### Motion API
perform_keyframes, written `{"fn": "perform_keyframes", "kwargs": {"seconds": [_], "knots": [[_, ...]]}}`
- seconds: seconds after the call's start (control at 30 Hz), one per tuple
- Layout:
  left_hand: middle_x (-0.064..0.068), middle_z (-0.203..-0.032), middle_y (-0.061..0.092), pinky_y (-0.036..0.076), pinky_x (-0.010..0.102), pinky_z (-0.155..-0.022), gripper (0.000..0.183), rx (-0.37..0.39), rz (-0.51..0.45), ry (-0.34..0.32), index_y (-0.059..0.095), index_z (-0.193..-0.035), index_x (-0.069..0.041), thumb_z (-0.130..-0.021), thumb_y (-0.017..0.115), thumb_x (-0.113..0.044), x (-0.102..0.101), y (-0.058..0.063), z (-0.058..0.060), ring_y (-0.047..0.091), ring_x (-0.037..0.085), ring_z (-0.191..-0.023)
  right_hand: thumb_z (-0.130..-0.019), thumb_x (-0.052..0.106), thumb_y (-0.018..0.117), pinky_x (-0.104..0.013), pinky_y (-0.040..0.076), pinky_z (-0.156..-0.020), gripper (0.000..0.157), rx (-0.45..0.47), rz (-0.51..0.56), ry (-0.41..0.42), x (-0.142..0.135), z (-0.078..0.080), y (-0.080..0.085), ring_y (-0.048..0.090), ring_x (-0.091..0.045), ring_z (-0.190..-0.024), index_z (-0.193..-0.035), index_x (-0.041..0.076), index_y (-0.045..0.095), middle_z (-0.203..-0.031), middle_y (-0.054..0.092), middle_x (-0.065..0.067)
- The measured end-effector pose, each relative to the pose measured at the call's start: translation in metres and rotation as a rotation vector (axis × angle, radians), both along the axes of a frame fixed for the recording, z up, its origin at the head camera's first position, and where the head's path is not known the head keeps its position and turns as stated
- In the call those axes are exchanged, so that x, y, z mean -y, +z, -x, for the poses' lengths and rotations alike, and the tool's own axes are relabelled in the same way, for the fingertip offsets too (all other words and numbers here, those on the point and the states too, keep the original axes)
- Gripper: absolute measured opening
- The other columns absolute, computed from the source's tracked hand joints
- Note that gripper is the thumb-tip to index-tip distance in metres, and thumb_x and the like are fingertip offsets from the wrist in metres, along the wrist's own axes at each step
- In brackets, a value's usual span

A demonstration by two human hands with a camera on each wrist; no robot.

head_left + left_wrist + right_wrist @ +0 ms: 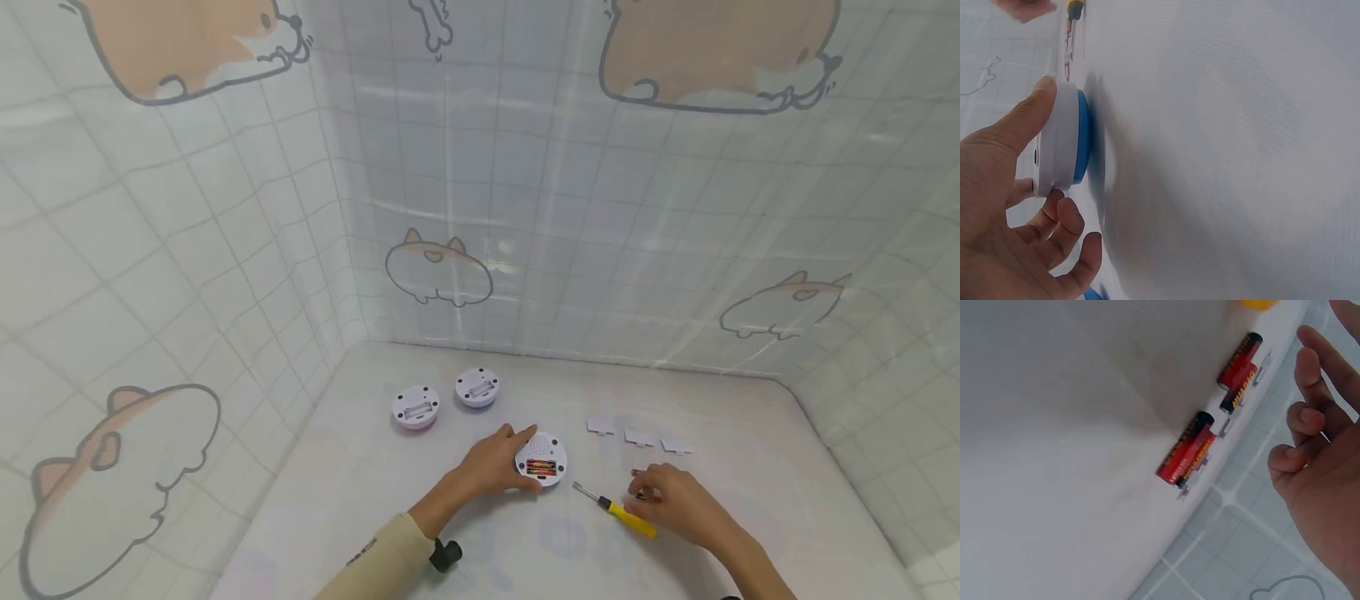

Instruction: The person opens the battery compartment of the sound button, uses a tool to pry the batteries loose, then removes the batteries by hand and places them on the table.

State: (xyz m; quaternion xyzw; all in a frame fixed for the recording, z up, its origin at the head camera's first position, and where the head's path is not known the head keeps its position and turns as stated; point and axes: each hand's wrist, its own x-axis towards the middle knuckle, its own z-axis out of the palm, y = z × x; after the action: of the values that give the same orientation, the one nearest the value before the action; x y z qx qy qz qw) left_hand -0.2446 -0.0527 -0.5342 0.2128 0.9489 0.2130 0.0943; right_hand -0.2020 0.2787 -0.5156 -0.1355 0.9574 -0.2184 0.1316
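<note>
My left hand (495,462) holds a round white device (551,450) by its sides, thumb on one edge and fingers on the other. Two red batteries (542,467) lie in its uncovered battery compartment, beside a speaker grille. The left wrist view shows a blue part (1083,137) on the device's lower side, facing the table. My right hand (675,500) hovers over loose red and black batteries (1186,450), its fingers loosely bent with nothing between them in the right wrist view. Just left of it lies a yellow-handled screwdriver (630,518).
Two similar round devices (416,407) (477,387) stand at the back left, undersides up, with bare battery slots. Three small white battery covers (638,437) lie in a row behind my right hand. Tile-patterned sheeting (570,208) walls the table (360,517) at the back and sides.
</note>
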Motion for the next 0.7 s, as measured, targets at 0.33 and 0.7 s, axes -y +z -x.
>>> {"fn": "perform_keyframes", "kwargs": {"seconds": [0.33,0.7], "knots": [[0.001,-0.109,0.053,0.042,0.025,-0.069,0.100,0.005,-0.004,0.002,0.040,-0.155,-0.026,-0.072,0.084,-0.061,-0.001,0.001,0.000,0.048,0.011,-0.079,-0.075,0.038,0.087,-0.040,0.048,-0.077,0.022,0.022,-0.165,-0.016,0.006,-0.017,-0.013,0.048,-0.013,-0.074,-0.090,0.026,0.075,-0.078,0.058,0.010],[0.000,-0.107,0.052,0.040,0.024,-0.068,0.100,0.015,0.004,0.005,0.041,-0.155,-0.026,-0.072,0.084,-0.061,0.000,0.003,0.000,0.047,0.011,-0.079,-0.079,0.028,0.085,-0.040,0.050,-0.080,0.016,-0.081,-0.176,-0.036,0.009,-0.020,-0.020,0.050,-0.010,-0.076,-0.090,0.024,0.073,-0.081,0.057,0.011]]}}
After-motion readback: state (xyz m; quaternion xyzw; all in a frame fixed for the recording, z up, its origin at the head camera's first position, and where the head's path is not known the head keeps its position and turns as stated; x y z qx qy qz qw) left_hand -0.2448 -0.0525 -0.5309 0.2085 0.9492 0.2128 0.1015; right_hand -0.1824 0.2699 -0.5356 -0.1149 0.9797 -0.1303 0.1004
